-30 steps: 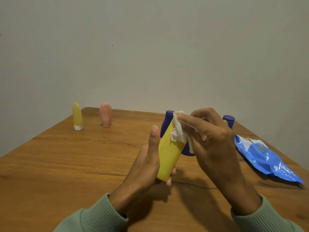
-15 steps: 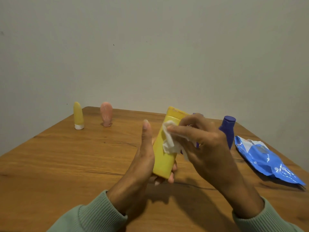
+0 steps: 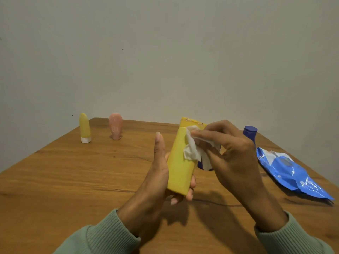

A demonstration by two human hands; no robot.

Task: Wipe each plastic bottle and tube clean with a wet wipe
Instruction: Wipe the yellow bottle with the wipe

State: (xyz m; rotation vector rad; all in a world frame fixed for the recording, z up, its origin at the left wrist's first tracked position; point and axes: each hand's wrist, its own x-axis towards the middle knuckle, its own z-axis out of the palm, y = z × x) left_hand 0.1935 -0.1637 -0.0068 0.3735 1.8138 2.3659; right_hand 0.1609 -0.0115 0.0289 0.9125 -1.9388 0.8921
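Hiding one blue bottle (image 3: 200, 165), left fingers (image 3: 189, 195) grip the yellow tube (image 3: 178, 167), right fingers (image 3: 205, 134) pinch the wipe (image 3: 191, 149).

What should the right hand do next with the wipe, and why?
Probably draw the wet wipe down the yellow tube toward the left hand. The right hand pinches the wipe against the tube's upper end, just below the top edge, while the left hand grips the lower end; the face between them is bare.
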